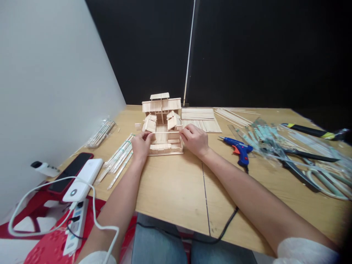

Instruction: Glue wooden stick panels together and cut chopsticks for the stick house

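Observation:
A model house of thin wooden sticks (161, 106) stands on the table, with small roofed side buildings and a low wall at its front. Across its front courtyard lies a thin wooden stick (165, 132), level, its ends at my fingers. My left hand (141, 146) pinches the left end at the model's front left corner. At the right end, my right hand (195, 140) closes thumb and fingers on the same stick. Whether the stick rests on the model or hangs just above it, I cannot tell.
A blue glue gun (238, 148) lies right of my right hand. Farther right are scissors (327, 181), cutters (293, 168) and plastic packets. Wrapped sticks (118, 159) lie left. A stick panel (202, 120) is behind. A power bank (84, 179) and phone (72, 172) sit left.

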`<state>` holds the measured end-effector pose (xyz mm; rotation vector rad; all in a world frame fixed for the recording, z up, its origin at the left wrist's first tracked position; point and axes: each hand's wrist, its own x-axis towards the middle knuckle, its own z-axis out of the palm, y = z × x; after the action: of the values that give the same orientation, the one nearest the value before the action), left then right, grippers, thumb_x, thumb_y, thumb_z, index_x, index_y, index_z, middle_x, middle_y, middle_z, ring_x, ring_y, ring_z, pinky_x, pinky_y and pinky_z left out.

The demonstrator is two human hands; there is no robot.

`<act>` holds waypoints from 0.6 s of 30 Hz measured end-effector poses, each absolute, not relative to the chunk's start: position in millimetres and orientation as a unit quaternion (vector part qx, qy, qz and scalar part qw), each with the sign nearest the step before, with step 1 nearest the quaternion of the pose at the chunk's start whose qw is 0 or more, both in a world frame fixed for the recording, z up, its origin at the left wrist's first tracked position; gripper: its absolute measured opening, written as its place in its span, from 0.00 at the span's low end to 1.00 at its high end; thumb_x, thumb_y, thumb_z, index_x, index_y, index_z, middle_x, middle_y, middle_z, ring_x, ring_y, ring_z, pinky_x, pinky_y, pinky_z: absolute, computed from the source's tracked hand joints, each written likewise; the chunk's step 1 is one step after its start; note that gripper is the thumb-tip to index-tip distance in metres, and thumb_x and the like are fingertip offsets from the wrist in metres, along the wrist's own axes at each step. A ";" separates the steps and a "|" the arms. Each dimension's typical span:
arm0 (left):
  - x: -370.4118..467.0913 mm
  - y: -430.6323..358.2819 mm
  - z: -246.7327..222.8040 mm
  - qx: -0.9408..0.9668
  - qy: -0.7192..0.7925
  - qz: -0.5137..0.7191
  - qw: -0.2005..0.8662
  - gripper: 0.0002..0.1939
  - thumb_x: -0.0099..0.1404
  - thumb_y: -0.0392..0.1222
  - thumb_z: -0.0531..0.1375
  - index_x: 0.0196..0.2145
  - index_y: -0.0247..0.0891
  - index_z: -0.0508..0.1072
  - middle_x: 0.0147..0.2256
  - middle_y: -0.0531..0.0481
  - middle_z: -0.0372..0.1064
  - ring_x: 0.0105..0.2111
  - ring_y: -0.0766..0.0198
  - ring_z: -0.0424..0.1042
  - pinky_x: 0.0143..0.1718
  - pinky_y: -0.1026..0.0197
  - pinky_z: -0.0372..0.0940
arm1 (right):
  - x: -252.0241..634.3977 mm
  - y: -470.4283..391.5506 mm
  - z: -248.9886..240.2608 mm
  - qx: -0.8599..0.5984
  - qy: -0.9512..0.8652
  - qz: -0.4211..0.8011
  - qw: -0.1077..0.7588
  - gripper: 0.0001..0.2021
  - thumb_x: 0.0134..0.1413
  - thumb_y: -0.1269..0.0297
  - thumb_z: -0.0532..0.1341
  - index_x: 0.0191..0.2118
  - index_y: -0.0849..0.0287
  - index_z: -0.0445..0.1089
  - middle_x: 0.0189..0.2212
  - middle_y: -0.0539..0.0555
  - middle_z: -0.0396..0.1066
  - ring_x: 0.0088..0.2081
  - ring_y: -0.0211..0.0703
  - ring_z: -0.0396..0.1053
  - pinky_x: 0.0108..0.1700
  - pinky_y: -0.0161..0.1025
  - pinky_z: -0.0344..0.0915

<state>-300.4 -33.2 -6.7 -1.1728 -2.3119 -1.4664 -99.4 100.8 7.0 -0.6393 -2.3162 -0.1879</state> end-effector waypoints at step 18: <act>-299.5 -33.5 -7.0 -0.399 -0.771 -0.490 0.084 0.13 0.60 0.49 0.62 0.33 0.38 0.81 0.26 0.49 0.76 0.26 0.61 0.72 0.33 0.60 0.65 | -92.8 95.7 8.9 -0.241 -0.901 -0.073 0.353 0.17 0.67 0.66 0.50 0.33 0.58 0.75 0.35 0.57 0.75 0.35 0.42 0.67 0.33 0.38 0.54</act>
<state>-299.5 -33.5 -7.0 -1.1907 -2.3008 -1.4611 -92.8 95.7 8.9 -0.6224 -2.3320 -0.1894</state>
